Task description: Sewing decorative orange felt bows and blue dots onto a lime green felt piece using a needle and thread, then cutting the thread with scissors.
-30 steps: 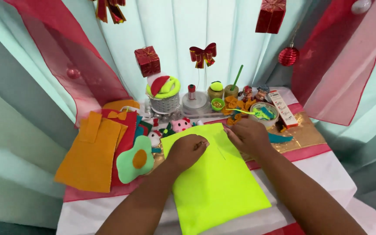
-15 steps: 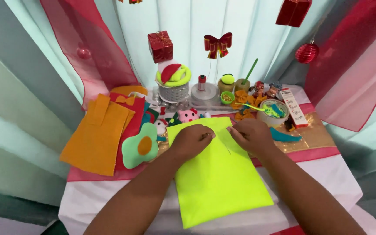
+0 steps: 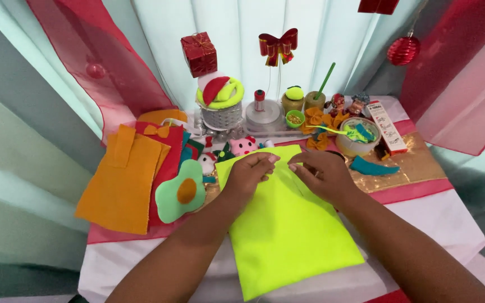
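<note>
Pinching the neon-yellow felt sheet (image 3: 287, 230), left hand (image 3: 248, 175) and right hand (image 3: 322, 177) sit between avocado cutout (image 3: 181, 192) and bowl (image 3: 350, 147)

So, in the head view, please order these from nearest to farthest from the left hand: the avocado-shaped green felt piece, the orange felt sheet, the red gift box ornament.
From the left hand:
1. Avocado-shaped green felt piece, just to its left.
2. Orange felt sheet, farther left at the table edge.
3. Red gift box ornament, hanging high behind.
</note>
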